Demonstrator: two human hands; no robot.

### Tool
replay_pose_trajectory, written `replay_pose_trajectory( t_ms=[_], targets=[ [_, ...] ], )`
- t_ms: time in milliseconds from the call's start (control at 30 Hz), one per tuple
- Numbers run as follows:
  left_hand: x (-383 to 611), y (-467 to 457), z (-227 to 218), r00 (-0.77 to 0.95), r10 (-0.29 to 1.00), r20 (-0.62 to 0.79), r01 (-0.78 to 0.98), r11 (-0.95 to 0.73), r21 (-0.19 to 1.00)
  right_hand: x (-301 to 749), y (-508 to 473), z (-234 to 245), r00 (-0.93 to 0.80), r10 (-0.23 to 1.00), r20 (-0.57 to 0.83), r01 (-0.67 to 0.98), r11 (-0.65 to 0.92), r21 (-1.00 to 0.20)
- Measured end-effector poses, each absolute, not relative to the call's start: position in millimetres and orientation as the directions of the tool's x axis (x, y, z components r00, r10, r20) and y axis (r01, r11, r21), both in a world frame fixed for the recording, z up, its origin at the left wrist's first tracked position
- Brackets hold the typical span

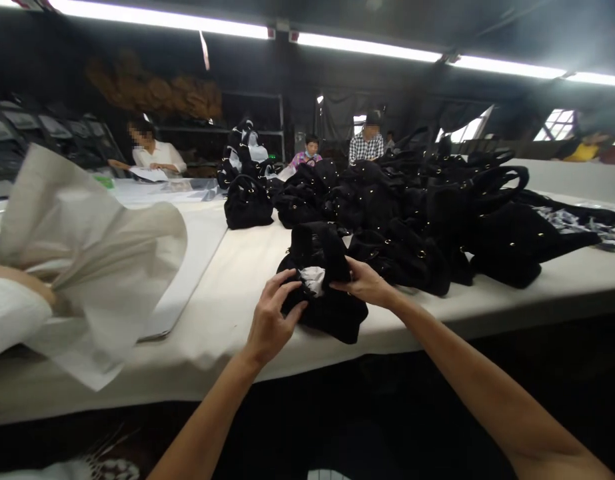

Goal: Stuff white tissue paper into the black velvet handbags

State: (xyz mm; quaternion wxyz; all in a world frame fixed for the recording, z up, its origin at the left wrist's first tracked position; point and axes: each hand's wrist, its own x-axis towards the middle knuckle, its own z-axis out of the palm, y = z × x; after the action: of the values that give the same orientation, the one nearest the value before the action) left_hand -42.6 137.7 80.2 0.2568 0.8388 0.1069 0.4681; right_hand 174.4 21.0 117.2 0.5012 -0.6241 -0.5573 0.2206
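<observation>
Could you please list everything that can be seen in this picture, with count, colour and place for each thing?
Small black fabric bag: one, black, near table edge, held by both hands.
White stuffing paper: one wad, white, in the bag's opening.
Pile of black handbags: many, exact count unclear, black with small metal studs, middle to right of table.
Long white table: one, white, across the view.
Pale paper sheets: a few, cream, left, lifted by a co-worker's arm.
Seated people: three or four, far side.
Ceiling strip lights: several, white.
Left hand: one, on the bag.
Right hand: one, on the bag.
</observation>
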Motion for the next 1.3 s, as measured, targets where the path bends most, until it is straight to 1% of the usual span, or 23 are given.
replay_pose_trajectory(
  t_ms=[33,67,133,200,233,300,400,467,533,600,633,667,700,733,800,867,933,1000,1067,1133,1167,1233,1300],
  targets=[
    [-44,130,80,0.520,0.439,0.733,-0.021,-0.851,0.525,170,25,115,0.320,0.892,0.320,0.466,0.146,-0.872],
    [-46,122,79,0.494,0.483,0.723,0.025,-0.839,0.543,164,27,114,0.371,0.859,0.353,0.460,0.160,-0.873],
    [-50,107,73,0.430,0.620,0.656,0.091,-0.753,0.652,147,26,114,0.500,0.783,0.369,0.406,0.164,-0.899],
    [-56,94,65,0.405,0.749,0.525,0.070,-0.598,0.799,125,16,117,0.622,0.713,0.323,0.275,0.187,-0.943],
    [-60,87,61,0.412,0.791,0.453,0.036,-0.511,0.859,114,8,118,0.664,0.691,0.284,0.191,0.211,-0.959],
    [-68,76,58,0.439,0.832,0.340,-0.025,-0.367,0.930,90,-12,119,0.706,0.679,0.204,0.032,0.257,-0.966],
    [-77,64,61,0.476,0.843,0.251,-0.058,-0.255,0.965,62,-39,120,0.742,0.661,0.113,-0.145,0.323,-0.935],
    [-78,59,67,0.520,0.838,0.164,-0.097,-0.132,0.986,51,-47,119,0.801,0.597,0.057,-0.227,0.389,-0.893],
    [-76,56,73,0.592,0.806,0.010,-0.138,0.089,0.986,47,-47,118,0.871,0.491,0.014,-0.249,0.465,-0.850],
    [-76,51,77,0.668,0.725,-0.168,-0.140,0.343,0.929,46,-44,118,0.929,0.369,-0.005,-0.217,0.536,-0.816],
    [-76,50,78,0.693,0.682,-0.232,-0.134,0.438,0.889,45,-43,119,0.945,0.328,-0.017,-0.211,0.566,-0.797],
    [-77,48,79,0.708,0.649,-0.277,-0.130,0.506,0.853,43,-43,121,0.948,0.316,-0.037,-0.226,0.588,-0.777],
    [-78,48,78,0.718,0.626,-0.306,-0.129,0.551,0.824,41,-43,123,0.939,0.339,-0.060,-0.264,0.599,-0.756],
    [-79,49,76,0.722,0.614,-0.319,-0.132,0.575,0.807,39,-44,124,0.917,0.391,-0.079,-0.318,0.596,-0.737],
    [-79,57,70,0.737,0.599,-0.312,-0.135,0.584,0.801,34,-46,126,0.841,0.531,-0.102,-0.434,0.549,-0.714],
    [-76,71,63,0.760,0.587,-0.280,-0.136,0.564,0.814,32,-46,122,0.770,0.632,-0.088,-0.489,0.496,-0.717],
    [-70,89,56,0.754,0.614,-0.234,-0.142,0.500,0.854,31,-41,111,0.768,0.639,-0.047,-0.456,0.493,-0.741],
    [-64,103,51,0.653,0.733,-0.190,-0.110,0.340,0.934,27,-35,94,0.810,0.586,0.000,-0.364,0.503,-0.784],
    [-61,109,53,0.495,0.865,-0.076,-0.014,0.095,0.995,19,-31,72,0.832,0.547,0.091,-0.212,0.466,-0.859],
    [-63,104,61,0.402,0.913,0.070,0.108,-0.123,0.987,6,-32,52,0.780,0.563,0.274,0.035,0.397,-0.917],
    [-65,98,67,0.387,0.912,0.134,0.160,-0.210,0.965,-1,-34,43,0.723,0.577,0.380,0.186,0.368,-0.911],
    [-73,84,78,0.372,0.901,0.223,0.255,-0.331,0.909,-13,-44,30,0.584,0.608,0.538,0.457,0.301,-0.837],
    [-83,71,87,0.368,0.892,0.264,0.347,-0.395,0.850,-19,-57,24,0.448,0.677,0.583,0.635,0.218,-0.741]
  ],
)
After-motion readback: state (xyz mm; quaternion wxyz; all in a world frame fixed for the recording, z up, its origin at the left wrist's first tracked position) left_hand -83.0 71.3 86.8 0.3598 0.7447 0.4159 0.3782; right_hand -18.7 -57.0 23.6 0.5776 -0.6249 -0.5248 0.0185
